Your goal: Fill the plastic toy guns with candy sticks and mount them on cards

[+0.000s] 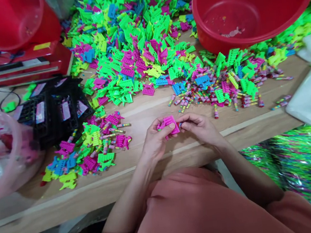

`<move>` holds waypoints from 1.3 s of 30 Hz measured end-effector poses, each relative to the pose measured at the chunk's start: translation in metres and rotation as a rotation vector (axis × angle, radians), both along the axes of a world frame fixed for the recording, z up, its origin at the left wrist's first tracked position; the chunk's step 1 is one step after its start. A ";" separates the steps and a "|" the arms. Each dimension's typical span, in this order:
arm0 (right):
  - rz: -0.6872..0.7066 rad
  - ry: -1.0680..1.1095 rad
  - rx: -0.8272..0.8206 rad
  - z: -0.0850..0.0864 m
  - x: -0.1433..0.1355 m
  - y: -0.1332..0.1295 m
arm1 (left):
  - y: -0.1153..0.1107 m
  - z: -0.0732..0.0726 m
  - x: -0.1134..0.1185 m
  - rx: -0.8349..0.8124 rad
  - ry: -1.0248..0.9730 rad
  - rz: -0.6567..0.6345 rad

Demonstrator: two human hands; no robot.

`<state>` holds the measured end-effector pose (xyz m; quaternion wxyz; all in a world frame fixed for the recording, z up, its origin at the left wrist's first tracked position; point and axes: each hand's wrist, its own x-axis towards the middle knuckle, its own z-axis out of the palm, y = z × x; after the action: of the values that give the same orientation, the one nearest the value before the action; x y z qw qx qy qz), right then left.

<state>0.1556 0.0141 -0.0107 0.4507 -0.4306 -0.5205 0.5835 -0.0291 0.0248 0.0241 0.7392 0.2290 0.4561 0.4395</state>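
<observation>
My left hand (156, 139) is closed on a pink plastic toy piece (170, 124) with a ribbed, slotted side, held above the table's near edge. From the right, my right hand (200, 128) pinches a small red-ended candy tube (179, 125) against that piece; most of the tube is hidden by the fingers. Left of my hands lies a cluster of pink, green, yellow and blue toy pieces (94, 138), several with candy tubes among them. Beyond my right hand, loose candy tubes (198, 96) are scattered beside more pieces.
A large heap of bright plastic pieces (134, 33) covers the back of the table (138, 114). Red tubs (199, 25) stand at back left and right. Black packs (55, 105) and a pink basket (19, 154) are at left. A white plastic container (310, 95) lies at right.
</observation>
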 end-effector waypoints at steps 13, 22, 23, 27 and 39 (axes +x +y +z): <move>0.047 -0.322 0.333 0.004 -0.001 0.000 | -0.010 -0.011 -0.001 0.249 0.424 -0.022; 0.027 -0.139 0.196 0.006 -0.010 -0.006 | -0.012 -0.007 -0.016 0.077 0.141 -0.031; 0.035 -0.098 0.160 0.005 -0.011 -0.006 | -0.012 -0.006 -0.017 0.056 0.110 -0.031; 0.039 0.002 0.135 0.000 -0.010 -0.004 | -0.010 -0.002 -0.019 0.062 0.066 -0.072; 0.052 0.094 0.078 0.000 -0.005 -0.007 | -0.014 -0.001 -0.018 0.073 -0.011 -0.104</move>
<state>0.1506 0.0074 -0.0105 0.4758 -0.3711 -0.5319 0.5941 -0.0469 0.0105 0.0227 0.7547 0.2768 0.4231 0.4180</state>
